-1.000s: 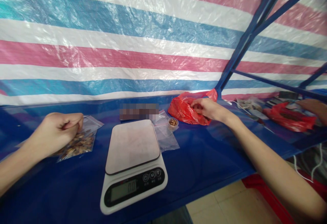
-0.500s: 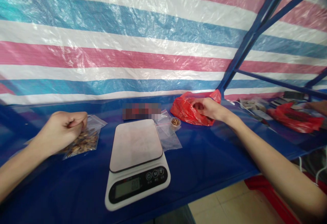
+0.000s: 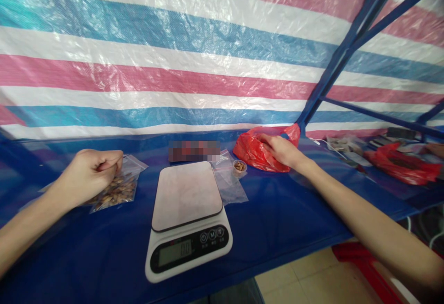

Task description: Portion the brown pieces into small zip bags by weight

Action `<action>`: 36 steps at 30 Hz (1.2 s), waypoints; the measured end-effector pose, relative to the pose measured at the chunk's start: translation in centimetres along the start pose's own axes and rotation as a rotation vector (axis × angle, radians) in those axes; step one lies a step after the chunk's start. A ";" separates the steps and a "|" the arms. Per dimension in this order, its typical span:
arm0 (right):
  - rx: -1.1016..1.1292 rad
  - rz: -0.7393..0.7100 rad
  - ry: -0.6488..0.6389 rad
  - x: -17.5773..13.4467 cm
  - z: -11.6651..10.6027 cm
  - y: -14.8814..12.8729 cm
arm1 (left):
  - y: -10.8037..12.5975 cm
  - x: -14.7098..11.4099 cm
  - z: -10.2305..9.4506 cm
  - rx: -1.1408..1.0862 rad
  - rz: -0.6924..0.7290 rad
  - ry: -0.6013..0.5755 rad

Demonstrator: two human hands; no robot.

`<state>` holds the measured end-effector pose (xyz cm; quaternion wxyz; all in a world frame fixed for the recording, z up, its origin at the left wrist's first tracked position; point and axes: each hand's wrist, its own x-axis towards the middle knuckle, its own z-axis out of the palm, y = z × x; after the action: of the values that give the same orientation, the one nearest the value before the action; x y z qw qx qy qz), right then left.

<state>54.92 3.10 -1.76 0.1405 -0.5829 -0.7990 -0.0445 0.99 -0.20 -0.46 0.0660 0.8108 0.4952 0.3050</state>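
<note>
My left hand (image 3: 90,173) is a closed fist resting on the near corner of a clear zip bag of brown nuts (image 3: 116,189) at the left of the blue table (image 3: 277,216). I cannot tell whether it pinches the bag. My right hand (image 3: 281,150) reaches far across to a crumpled red plastic bag (image 3: 253,152) by the blue frame post. Its fingertips are pushed into the bag's opening and hidden there. Between my arms stands a white digital kitchen scale (image 3: 187,211) with nothing on its platform.
A small cup of nuts (image 3: 239,166) and flat clear zip bags (image 3: 229,181) lie just right of the scale. A blurred box (image 3: 194,151) sits behind it. At far right are a second red bag (image 3: 405,167), packets and another person's hand (image 3: 436,149). A striped tarp hangs behind.
My right hand has gone from gripping the red bag's edge to pushing its fingers deeper into the opening. The left fist stays on the nut bag. The view has shifted slightly.
</note>
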 end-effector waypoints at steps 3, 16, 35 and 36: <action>0.036 -0.012 0.057 0.4 0.1 -0.3 | -0.2 0.0 0.0 -0.003 -0.009 -0.004; 0.471 -0.220 -0.046 1.4 0.3 0.9 | -0.1 -0.1 0.0 -0.009 -0.038 -0.009; 0.293 -0.150 0.247 0.3 -3.0 -0.4 | -0.3 -0.1 0.1 0.001 -0.019 -0.009; 0.308 -0.148 0.296 0.1 -3.4 -0.8 | -0.4 -0.1 0.1 0.002 -0.010 -0.009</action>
<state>54.75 2.11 1.57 0.3397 -0.4817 -0.8076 -0.0171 0.73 -0.09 -0.73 0.0692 0.8096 0.4994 0.3006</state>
